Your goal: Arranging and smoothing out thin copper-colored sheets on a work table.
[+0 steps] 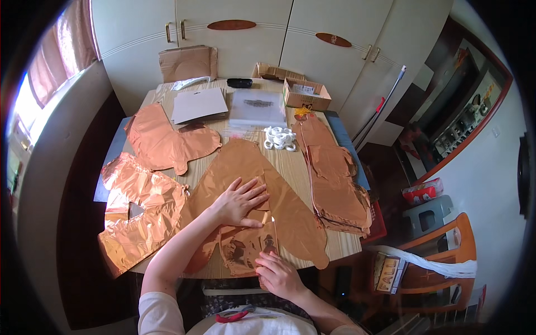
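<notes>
pressing flat on a broad, deflated copper-coloured foil balloon (296,218) with the left hand (240,204), with fingers straight and slightly spread, gripping nothing. bending the fingers of the right hand (279,276) over the lower edge of a shinier, creased foil flap (245,251), just below the left palm; cannot tell whether pinched there or only touched. directly under the left fingers, one balloon with a satin-smooth surface, sloping sides and a rounded lower corner, spread on a wood-grained table (343,243). to the left of the left fingers, two more loose balloons: one smooth and curved (162,137), one glossy and heavily crinkled (142,195), with a small opening. to the right of the left fingers, one layered stack of copper foil (335,190), too tightly laid to count, with one small yellow bundle (302,111) at the far end. beyond the left fingertips, a heap of white ribbon rolls (279,137), too overlapped to count; farther out, one pile of clear plastic bags (257,114), between one stack of stiff pale-grey card (198,103) and one open cardboard box (307,99). below the right fingers, on the lap, one pair of red-handled scissors (231,316).
</notes>
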